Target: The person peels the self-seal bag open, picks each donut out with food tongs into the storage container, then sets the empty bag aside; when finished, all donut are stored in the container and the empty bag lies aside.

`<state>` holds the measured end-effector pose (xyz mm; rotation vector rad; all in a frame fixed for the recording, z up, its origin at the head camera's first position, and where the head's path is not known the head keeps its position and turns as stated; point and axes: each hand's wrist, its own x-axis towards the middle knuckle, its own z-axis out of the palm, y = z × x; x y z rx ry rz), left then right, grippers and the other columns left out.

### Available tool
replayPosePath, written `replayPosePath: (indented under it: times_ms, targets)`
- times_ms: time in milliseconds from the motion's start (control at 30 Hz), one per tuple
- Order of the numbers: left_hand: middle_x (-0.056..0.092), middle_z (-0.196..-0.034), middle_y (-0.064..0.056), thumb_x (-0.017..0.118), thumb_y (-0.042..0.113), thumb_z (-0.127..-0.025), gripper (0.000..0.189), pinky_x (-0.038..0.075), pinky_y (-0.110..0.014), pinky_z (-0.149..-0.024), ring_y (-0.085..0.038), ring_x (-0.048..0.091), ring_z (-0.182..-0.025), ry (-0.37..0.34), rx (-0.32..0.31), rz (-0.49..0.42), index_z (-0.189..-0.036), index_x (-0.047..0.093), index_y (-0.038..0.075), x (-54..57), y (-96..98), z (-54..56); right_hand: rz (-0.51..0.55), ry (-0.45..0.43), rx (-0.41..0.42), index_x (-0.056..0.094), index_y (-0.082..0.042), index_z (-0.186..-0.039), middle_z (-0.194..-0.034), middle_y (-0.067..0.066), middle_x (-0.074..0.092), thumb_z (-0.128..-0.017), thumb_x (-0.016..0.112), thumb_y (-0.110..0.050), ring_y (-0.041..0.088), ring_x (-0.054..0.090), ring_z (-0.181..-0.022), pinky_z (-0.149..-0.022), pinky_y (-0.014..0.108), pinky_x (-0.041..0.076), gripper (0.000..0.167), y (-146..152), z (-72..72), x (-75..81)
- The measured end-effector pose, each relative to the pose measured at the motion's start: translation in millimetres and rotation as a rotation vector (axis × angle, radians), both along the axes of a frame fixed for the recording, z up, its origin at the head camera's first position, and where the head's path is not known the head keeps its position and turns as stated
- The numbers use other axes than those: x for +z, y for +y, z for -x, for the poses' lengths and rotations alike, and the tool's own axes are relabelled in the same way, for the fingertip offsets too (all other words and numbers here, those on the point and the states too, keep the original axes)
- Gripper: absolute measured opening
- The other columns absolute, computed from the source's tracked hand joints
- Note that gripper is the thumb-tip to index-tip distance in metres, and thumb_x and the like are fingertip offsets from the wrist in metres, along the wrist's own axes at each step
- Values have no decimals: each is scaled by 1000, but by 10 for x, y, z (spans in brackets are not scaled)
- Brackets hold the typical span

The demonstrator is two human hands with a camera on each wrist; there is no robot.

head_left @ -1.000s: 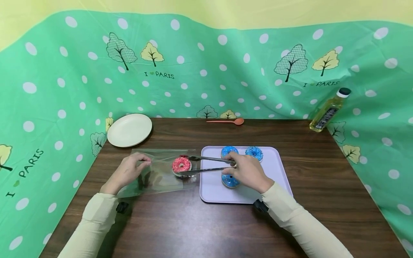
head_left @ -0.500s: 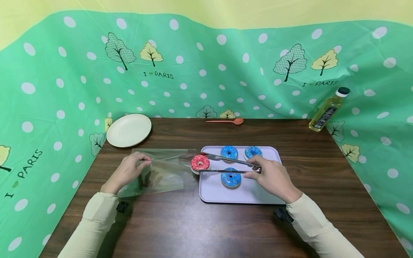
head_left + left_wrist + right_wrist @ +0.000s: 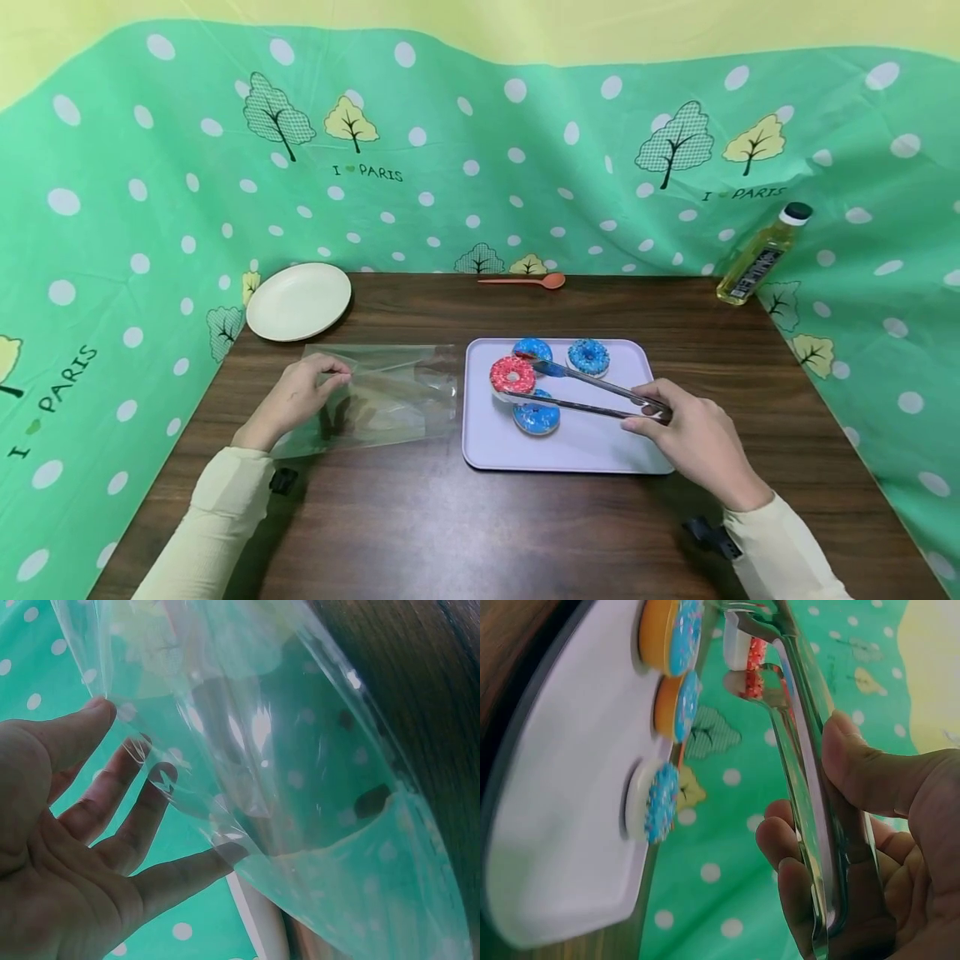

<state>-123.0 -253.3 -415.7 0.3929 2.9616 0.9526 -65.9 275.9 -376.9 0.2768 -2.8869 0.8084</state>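
Note:
My right hand (image 3: 697, 433) grips metal tongs (image 3: 592, 392), thumb on one arm and fingers round the other. Between the tong tips is a donut with red icing and sprinkles (image 3: 512, 377), held above the lilac tray (image 3: 585, 446). Three blue-iced donuts lie on that tray: a front one (image 3: 537, 419), a back one partly hidden by the tongs (image 3: 532, 348) and a back right one (image 3: 588, 357). My left hand (image 3: 292, 400) pinches the edge of a clear plastic bag (image 3: 397, 408) left of the tray. In the left wrist view, the bag (image 3: 300, 750) hangs from the fingertips.
A cream oval plate (image 3: 300, 302) stands at the back left of the dark wooden table (image 3: 420, 525). An orange spoon (image 3: 552, 282) lies along the back edge. At the back right is an oil bottle (image 3: 756, 262), with a dotted green cloth (image 3: 465, 142) behind everything.
The red donut, in the tongs, has come out of the bag's mouth and moved right to over the tray. My right hand has drawn back rightward; the left hand and bag have stayed put.

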Motion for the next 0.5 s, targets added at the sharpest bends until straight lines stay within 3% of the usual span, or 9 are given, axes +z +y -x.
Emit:
replayPosePath:
  times_ms: [233,500]
  targets:
    - [66,-111,-10,64,18,-101,17,49,-53,-89,-33,62,-106,-18,0,-6,-107,73,4,7,28,-2,-18,23,-58,71,-13,-113,-88,1,74,-83,84,-35,17,66,-73,-53,31,44,40,242,-158,28]
    - [66,-112,-11,64,18,-101,17,49,-52,-88,-33,61,-106,-26,-1,-6,-108,73,5,-7,62,24,-75,-9,-140,70,-10,-116,-77,-2,66,-84,82,-40,14,48,-59,-48,30,34,45,494,-295,20]
